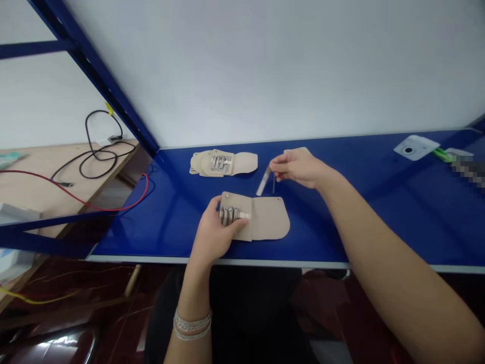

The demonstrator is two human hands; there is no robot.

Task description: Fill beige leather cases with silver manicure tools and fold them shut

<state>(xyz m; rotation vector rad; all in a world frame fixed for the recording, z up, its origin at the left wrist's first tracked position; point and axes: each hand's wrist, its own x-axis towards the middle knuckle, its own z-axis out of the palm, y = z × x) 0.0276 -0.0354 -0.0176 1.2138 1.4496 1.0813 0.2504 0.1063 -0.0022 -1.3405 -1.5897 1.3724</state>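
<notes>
A: What lies at the left?

B: A blue frame post (109, 88) slants down from the upper left to a blue tabletop (401, 202). Right of it, above centre, lies a stack of beige cases (244, 163), the top one open

A: And the left hand?

B: The left hand (216, 230), at centre just below mid-frame, is closed around the left end of an open beige case (271, 217), thumb on top. Beside the thumb is a row of metal tools (230, 215), standing roughly up and down the frame; the case's bare flap stretches right

A: Where is the strip?

B: The pale strip (262, 186) is above the case, up and right of the metal tools. Its long axis tilts, lower end leftward, near the case's top edge; whether they touch cannot be told. The right hand (297, 168) is the nearer one, pinching the strip's upper end between nearly closed fingertips. A thin rod shows beneath it (274, 185)

A: Edges and room?

B: The tabletop's front edge runs just below the case. Blue surface shows between the case and the right forearm, and on toward a white camera-shaped item (417, 146) at upper right
</notes>
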